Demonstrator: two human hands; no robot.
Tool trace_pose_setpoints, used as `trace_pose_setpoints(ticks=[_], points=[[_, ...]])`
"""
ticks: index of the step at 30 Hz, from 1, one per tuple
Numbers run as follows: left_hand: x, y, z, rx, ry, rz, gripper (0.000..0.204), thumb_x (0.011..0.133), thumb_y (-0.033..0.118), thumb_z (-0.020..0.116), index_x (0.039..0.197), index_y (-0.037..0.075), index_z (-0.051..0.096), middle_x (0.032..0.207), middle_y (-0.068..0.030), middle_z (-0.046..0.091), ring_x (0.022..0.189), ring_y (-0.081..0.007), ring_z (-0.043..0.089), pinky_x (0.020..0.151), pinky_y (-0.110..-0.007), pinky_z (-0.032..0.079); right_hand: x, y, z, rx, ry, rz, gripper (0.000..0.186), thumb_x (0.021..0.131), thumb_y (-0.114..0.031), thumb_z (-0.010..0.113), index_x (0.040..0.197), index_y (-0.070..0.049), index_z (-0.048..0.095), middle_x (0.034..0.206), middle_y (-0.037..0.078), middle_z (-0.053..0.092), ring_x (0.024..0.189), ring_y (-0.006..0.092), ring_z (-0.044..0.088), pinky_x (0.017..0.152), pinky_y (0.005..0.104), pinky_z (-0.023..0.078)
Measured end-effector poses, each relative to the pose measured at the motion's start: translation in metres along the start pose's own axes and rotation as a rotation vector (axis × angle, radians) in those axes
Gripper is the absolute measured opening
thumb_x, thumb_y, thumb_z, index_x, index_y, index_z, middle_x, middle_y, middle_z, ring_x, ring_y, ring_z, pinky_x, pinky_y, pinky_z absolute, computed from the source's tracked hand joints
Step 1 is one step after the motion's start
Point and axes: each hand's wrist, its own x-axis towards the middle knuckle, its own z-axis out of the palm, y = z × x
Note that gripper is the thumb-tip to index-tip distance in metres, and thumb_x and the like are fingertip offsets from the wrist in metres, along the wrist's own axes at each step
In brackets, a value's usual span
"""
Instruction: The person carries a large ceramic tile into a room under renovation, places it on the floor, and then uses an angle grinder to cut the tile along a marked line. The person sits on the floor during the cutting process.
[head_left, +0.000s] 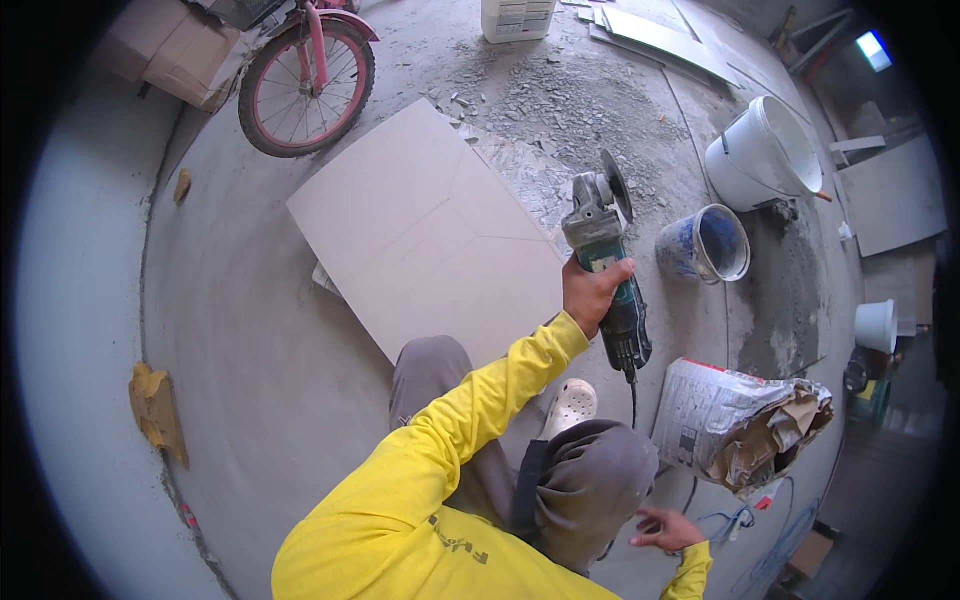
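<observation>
My left hand [592, 292] is wrapped round the body of an angle grinder [622, 310], its arm reaching across me in a yellow sleeve. The grinder's dark disc [618, 186] is tilted up at the far end, and a cord hangs from the near end. Just left of it lies a large beige tile [410, 210] with thin lines drawn on it; the disc appears apart from the tile. Down by my right knee, my right hand [668, 529] hangs with its fingers apart, holding nothing.
Right of the grinder stand a blue-stained bucket [703, 245] and a bigger white bucket [762, 153]. Nearer lies a torn paper sack [740, 425], with blue cord [790, 530] beyond it. Rubble [590, 100] covers the floor ahead. A pink bicycle wheel [307, 88] stands far left.
</observation>
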Motion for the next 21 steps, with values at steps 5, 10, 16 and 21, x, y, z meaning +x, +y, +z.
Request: trace_pose_setpoints(ticks=[5, 10, 16, 21], points=[[0.009, -0.045, 0.03, 0.027, -0.001, -0.054, 0.035, 0.083, 0.019, 0.081, 0.107, 0.001, 0.064, 0.091, -0.0043, 0.067, 0.078, -0.0135, 0.064, 0.073, -0.031, 0.053, 0.104, -0.146, -0.131, 0.186, 0.976, -0.787, 0.097, 0.077, -0.02, 0.083, 0.156, -0.004, 0.028, 0.144, 0.018, 0.049, 0.127, 0.0313, 0.053, 0.102, 0.0423, 0.049], [0.034, -0.066, 0.04, 0.178, 0.084, 0.057, 0.033, 0.084, 0.02, 0.08, 0.106, 0.001, 0.064, 0.09, -0.0042, 0.067, 0.079, -0.0134, 0.063, 0.074, -0.031, 0.053, 0.186, -0.204, -0.164, -0.042, 1.036, -0.858, 0.092, 0.073, -0.026, 0.084, 0.147, -0.002, 0.035, 0.128, 0.026, 0.059, 0.11, 0.0444, 0.063, 0.089, 0.048, 0.053], [0.072, -0.063, 0.026, 0.181, 0.209, 0.048, 0.032, 0.084, 0.019, 0.08, 0.104, 0.001, 0.065, 0.089, -0.0044, 0.068, 0.077, -0.0132, 0.064, 0.07, -0.031, 0.053, 0.218, -0.223, -0.189, -0.09, 1.023, -0.849, 0.078, 0.074, -0.03, 0.082, 0.133, 0.001, 0.043, 0.104, 0.028, 0.066, 0.093, 0.0466, 0.066, 0.079, 0.0508, 0.054], [0.095, -0.062, 0.012, 0.123, 0.255, 0.041, 0.032, 0.081, 0.017, 0.081, 0.103, 0.001, 0.065, 0.086, -0.0035, 0.066, 0.072, -0.0142, 0.063, 0.066, -0.032, 0.053, 0.244, -0.241, -0.2, -0.107, 0.955, -0.848, 0.068, 0.074, -0.033, 0.081, 0.119, 0.003, 0.045, 0.097, 0.028, 0.066, 0.09, 0.0469, 0.066, 0.077, 0.0513, 0.054]])
